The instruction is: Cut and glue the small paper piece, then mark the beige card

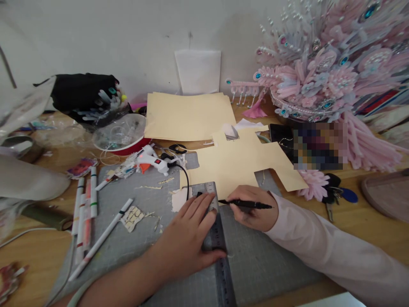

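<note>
The left hand [182, 241] lay spread over a metal ruler [225, 279], its fingers across the far part and its thumb apart at the right edge, resting on it rather than closed around it. The right hand [251, 200] held a black pen [260, 205] in a narrow grip between thumb and fingers, the tip pointing left at the near edge of a notched cream card [239, 162], just beside the ruler; I could not tell whether it touched. The card lay flat in the middle, partly over a gray cutting mat [258, 251], and the ruler's far end overlapped its near part. Beyond it, to the far left, was a stack of cream sheets [190, 117]. A white glue gun [156, 161] lay left of the card, near a red bowl [128, 149] of clear plastic. White markers [93, 192] and a crackle-patterned scrap [132, 218] lay farther left on the mat. On the right, keys [329, 212] lay on the wooden table [347, 234], with a pink beaded headdress [315, 87] standing beyond them.
</note>
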The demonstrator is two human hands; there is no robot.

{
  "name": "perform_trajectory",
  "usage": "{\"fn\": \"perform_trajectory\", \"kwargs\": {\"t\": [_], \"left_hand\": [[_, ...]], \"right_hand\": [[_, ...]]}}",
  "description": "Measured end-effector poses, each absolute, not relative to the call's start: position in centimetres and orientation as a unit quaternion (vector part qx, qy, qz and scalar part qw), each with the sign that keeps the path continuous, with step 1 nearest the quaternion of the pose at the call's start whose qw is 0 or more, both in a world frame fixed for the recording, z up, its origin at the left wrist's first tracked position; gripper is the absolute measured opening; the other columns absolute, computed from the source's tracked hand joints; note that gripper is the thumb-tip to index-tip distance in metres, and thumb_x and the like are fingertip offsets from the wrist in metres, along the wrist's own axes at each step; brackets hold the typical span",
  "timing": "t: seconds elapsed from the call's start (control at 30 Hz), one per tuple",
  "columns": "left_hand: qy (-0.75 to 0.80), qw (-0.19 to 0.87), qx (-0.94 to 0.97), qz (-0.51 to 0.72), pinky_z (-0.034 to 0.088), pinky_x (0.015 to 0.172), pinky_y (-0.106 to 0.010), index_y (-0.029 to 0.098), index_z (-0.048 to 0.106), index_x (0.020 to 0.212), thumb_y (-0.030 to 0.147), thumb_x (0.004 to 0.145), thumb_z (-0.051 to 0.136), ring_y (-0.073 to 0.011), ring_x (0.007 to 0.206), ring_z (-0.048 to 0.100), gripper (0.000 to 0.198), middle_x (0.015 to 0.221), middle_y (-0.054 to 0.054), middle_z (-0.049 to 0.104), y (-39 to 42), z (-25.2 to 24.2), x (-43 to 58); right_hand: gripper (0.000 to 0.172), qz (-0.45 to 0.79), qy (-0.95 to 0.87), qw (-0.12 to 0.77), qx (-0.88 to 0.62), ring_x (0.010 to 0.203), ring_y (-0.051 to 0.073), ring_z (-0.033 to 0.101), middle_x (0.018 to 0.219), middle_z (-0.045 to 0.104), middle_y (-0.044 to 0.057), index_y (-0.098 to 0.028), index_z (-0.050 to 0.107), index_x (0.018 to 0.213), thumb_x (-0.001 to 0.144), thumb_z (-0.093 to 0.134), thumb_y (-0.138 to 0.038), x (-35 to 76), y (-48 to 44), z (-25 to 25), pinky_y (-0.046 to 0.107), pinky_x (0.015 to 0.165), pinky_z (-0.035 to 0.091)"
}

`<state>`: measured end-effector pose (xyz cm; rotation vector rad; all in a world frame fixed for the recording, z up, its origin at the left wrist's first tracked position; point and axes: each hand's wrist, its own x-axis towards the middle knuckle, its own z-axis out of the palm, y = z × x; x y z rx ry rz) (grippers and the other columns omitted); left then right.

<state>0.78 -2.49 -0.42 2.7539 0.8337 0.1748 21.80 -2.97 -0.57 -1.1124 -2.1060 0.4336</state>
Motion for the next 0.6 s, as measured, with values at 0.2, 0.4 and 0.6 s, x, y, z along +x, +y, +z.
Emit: {"fn": "perform_trajectory", "kwargs": {"t": [0.2,0.4,0.6], "left_hand": [[0.287,0.128,0.948,0.053,0.033,0.100,-0.049,0.014,0.050,0.108,0.055,0.070,0.058,-0.0328,0.125,0.031,0.057,0.138,-0.018,0.033,-2.45,-0.31,0.84],[0.288,0.125,0.948,0.053,0.034,0.099,-0.050,0.013,0.050,0.108,0.054,0.071,0.057,-0.0330,0.125,0.032,0.056,0.137,-0.018,0.033,-2.48,-0.26,0.86],[0.285,0.127,0.948,0.061,0.033,0.100,-0.049,0.014,0.050,0.108,0.057,0.071,0.056,-0.0327,0.125,0.031,0.057,0.138,-0.018,0.033,-2.46,-0.44,0.76]], "right_hand": [[0.009,0.171,-0.816,0.353,-0.426,0.057,0.013,0.055,0.064,0.058,0.002,-0.019,0.054,0.082,0.077,0.047,-0.017,21.79,-3.00,-0.59,0.025,0.055,0.046],[0.009,0.175,-0.814,0.354,-0.426,0.057,0.014,0.055,0.063,0.059,0.003,-0.018,0.055,0.080,0.076,0.047,-0.018,21.82,-2.95,-0.45,0.025,0.055,0.046],[0.010,0.172,-0.812,0.361,-0.425,0.058,0.013,0.055,0.064,0.059,0.003,-0.018,0.055,0.081,0.076,0.047,-0.017,21.83,-2.99,-0.57,0.024,0.055,0.046]]}}
